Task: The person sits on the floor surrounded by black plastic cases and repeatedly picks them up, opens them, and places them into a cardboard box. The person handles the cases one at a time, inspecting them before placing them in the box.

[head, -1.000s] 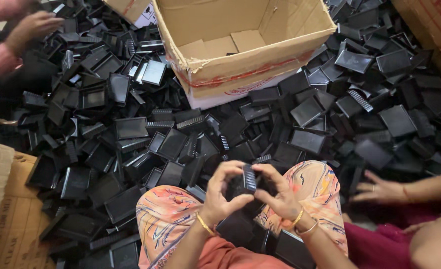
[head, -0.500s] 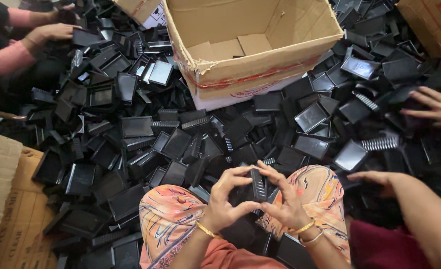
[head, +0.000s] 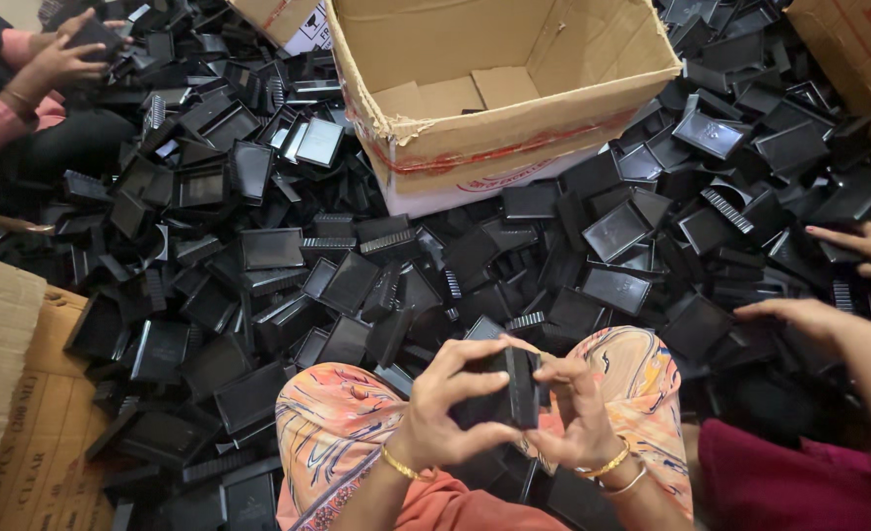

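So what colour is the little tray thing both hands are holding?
Black. The head view shows the small plastic tray held between the left hand and right hand.

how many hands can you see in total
6: the wearer's left hand and right hand on a black plastic piece at bottom centre; two co-worker hands at right; two more top left, overlapping.

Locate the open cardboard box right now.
In the head view, the open cardboard box sits top centre on the pile of black plastic trays, beyond both hands.
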`<state>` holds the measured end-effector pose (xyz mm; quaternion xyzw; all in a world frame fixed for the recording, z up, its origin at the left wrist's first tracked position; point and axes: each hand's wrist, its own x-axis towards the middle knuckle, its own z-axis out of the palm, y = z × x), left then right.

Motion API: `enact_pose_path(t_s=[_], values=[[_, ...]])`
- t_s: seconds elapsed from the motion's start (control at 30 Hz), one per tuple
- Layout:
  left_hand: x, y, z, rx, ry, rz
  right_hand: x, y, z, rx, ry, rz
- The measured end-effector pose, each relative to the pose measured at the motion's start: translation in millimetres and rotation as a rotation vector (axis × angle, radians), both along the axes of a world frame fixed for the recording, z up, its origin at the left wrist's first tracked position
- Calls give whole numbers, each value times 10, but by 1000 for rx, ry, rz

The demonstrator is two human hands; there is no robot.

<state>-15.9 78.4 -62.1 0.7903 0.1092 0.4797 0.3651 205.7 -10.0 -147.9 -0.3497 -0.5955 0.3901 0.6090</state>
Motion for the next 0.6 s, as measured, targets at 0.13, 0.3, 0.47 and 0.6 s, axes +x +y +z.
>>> enact_pose_path(t_s=[0.13,0.3,0.47,0.6], values=[[-71,-31,156,124,53,10,55,-39,191,99,-116,62],[-111,4,246,32,73,-42,-27,-11,369,104,-199,9],[4,-145,176,210,-2,124,-17,35,390,132,-168,67],[-17,-104,150,91,-5,-3,41,-16,308,158,-183,46]])
